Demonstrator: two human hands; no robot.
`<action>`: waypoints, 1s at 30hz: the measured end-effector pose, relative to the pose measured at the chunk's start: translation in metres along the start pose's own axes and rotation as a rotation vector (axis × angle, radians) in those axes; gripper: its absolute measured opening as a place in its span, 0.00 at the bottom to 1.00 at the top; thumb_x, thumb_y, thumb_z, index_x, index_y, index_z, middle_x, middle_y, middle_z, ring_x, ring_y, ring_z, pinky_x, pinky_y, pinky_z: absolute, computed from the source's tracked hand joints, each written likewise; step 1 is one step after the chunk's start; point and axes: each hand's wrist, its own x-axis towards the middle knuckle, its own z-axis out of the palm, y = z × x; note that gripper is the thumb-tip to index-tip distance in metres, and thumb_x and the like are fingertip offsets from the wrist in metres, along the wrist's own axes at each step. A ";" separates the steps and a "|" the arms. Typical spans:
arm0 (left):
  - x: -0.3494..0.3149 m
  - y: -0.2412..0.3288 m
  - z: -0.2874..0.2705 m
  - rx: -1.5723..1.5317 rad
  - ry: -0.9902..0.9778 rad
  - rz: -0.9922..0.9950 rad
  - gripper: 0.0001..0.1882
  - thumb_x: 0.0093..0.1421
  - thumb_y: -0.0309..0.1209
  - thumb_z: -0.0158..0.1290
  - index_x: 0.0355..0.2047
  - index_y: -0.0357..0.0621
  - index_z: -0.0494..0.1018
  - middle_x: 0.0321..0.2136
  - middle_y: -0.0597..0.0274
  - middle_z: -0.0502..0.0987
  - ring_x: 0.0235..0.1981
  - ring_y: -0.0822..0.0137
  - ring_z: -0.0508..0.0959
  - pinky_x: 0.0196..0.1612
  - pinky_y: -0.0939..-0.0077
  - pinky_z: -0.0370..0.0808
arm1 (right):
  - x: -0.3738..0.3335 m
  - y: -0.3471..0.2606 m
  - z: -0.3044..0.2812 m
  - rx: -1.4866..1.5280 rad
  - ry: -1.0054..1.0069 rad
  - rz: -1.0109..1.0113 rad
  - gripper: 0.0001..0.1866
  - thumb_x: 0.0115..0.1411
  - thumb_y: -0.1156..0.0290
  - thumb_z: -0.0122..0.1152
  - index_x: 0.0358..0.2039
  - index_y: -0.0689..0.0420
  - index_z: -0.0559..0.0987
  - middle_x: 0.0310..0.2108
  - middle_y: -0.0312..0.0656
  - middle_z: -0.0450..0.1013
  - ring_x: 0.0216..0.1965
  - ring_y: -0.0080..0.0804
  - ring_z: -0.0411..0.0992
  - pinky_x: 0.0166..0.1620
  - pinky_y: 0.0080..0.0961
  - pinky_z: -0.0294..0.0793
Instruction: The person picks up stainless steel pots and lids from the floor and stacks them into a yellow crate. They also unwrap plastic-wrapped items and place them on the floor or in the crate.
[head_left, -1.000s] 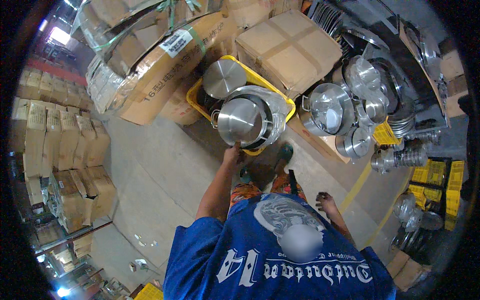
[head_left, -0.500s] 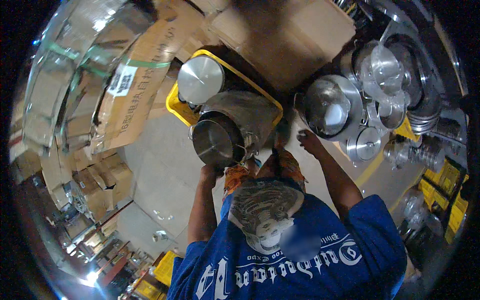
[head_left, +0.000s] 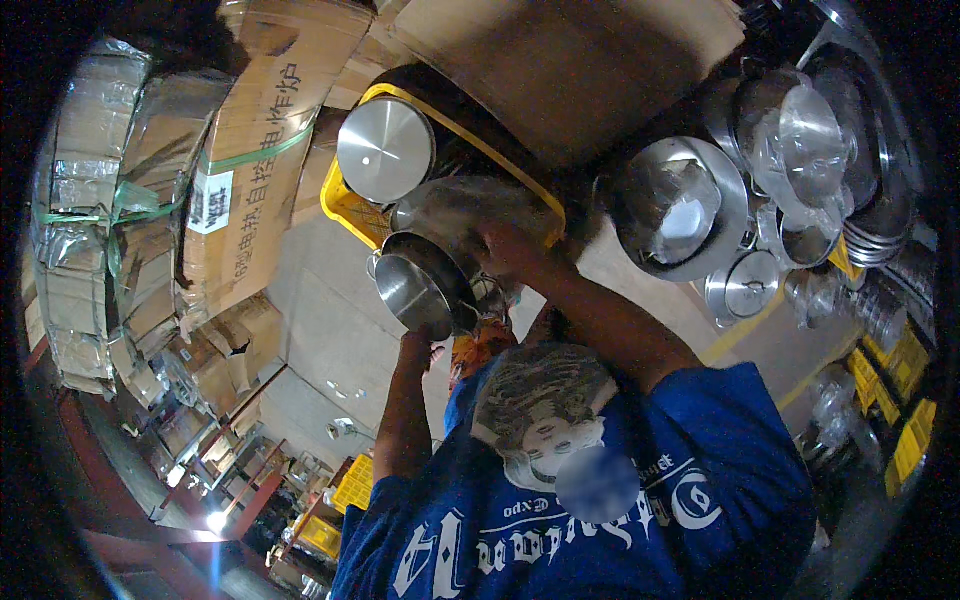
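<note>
Head view: both hands hold steel pot beside yellow crate edge.

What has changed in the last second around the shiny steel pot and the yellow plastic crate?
The right hand came up from the person's side onto the clear plastic wrap above the shiny steel pot. The left hand still holds the pot; the round steel lid stays in the yellow plastic crate.

**Polished metal, matt card**

A glossy steel pot with a smooth mirror finish is seen. A brushed metal lid lies in a yellow plastic crate. Matt brown cardboard boxes are bound with green plastic straps.
</note>
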 end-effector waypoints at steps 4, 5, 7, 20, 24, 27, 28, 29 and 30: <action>-0.003 0.000 0.006 0.046 -0.032 0.061 0.14 0.60 0.40 0.47 0.39 0.44 0.72 0.27 0.62 0.73 0.22 0.70 0.74 0.22 0.76 0.77 | 0.046 0.048 0.025 0.192 0.071 -0.100 0.26 0.61 0.52 0.48 0.53 0.58 0.69 0.43 0.55 0.73 0.44 0.54 0.71 0.48 0.46 0.69; -0.003 0.000 0.006 0.044 -0.012 0.025 0.13 0.61 0.40 0.47 0.39 0.45 0.72 0.27 0.62 0.73 0.22 0.70 0.74 0.22 0.76 0.77 | 0.050 0.058 0.026 0.286 0.078 -0.096 0.26 0.62 0.51 0.48 0.53 0.57 0.69 0.43 0.55 0.73 0.44 0.54 0.71 0.48 0.46 0.69; -0.001 -0.002 0.004 -0.026 -0.075 0.075 0.13 0.60 0.39 0.47 0.41 0.46 0.71 0.28 0.62 0.73 0.23 0.71 0.74 0.23 0.76 0.77 | 0.050 0.071 0.019 0.387 0.006 0.079 0.26 0.61 0.50 0.48 0.53 0.55 0.69 0.43 0.54 0.73 0.45 0.53 0.72 0.48 0.45 0.69; -0.002 -0.004 -0.002 -0.139 -0.116 0.075 0.17 0.59 0.42 0.52 0.45 0.49 0.71 0.39 0.66 0.77 0.37 0.68 0.77 0.36 0.72 0.76 | 0.024 0.018 -0.009 0.108 0.057 0.011 0.28 0.61 0.53 0.53 0.55 0.59 0.66 0.51 0.53 0.68 0.51 0.47 0.69 0.55 0.35 0.64; -0.003 0.006 -0.001 -0.047 -0.109 0.135 0.17 0.60 0.41 0.50 0.47 0.49 0.70 0.36 0.66 0.77 0.33 0.69 0.77 0.32 0.72 0.77 | -0.007 0.004 -0.017 0.194 0.090 0.032 0.31 0.62 0.53 0.52 0.60 0.58 0.61 0.55 0.55 0.64 0.54 0.48 0.66 0.56 0.37 0.64; -0.004 0.012 0.002 -0.035 -0.043 0.139 0.15 0.62 0.37 0.45 0.47 0.47 0.70 0.33 0.63 0.76 0.25 0.70 0.76 0.23 0.77 0.77 | -0.029 -0.007 -0.028 0.234 -0.077 0.265 0.33 0.61 0.52 0.52 0.61 0.57 0.59 0.52 0.55 0.66 0.52 0.49 0.68 0.54 0.37 0.66; -0.004 0.012 0.002 -0.029 -0.045 0.143 0.16 0.62 0.37 0.45 0.47 0.47 0.70 0.33 0.62 0.76 0.25 0.70 0.76 0.23 0.77 0.77 | -0.034 -0.010 -0.030 0.212 -0.113 0.347 0.33 0.61 0.52 0.52 0.61 0.56 0.58 0.52 0.55 0.67 0.52 0.49 0.68 0.53 0.37 0.66; -0.003 0.011 0.002 -0.020 -0.050 0.137 0.16 0.62 0.37 0.46 0.48 0.46 0.70 0.34 0.62 0.76 0.24 0.70 0.76 0.22 0.76 0.77 | -0.039 -0.013 -0.031 0.188 -0.147 0.426 0.34 0.61 0.51 0.52 0.62 0.55 0.57 0.51 0.55 0.68 0.51 0.49 0.69 0.53 0.37 0.67; -0.002 0.010 0.002 -0.008 -0.042 0.134 0.16 0.62 0.37 0.46 0.48 0.46 0.70 0.34 0.61 0.77 0.25 0.69 0.77 0.22 0.76 0.77 | -0.044 -0.015 -0.030 0.173 -0.160 0.471 0.35 0.61 0.51 0.53 0.62 0.55 0.57 0.51 0.54 0.68 0.50 0.49 0.69 0.52 0.37 0.68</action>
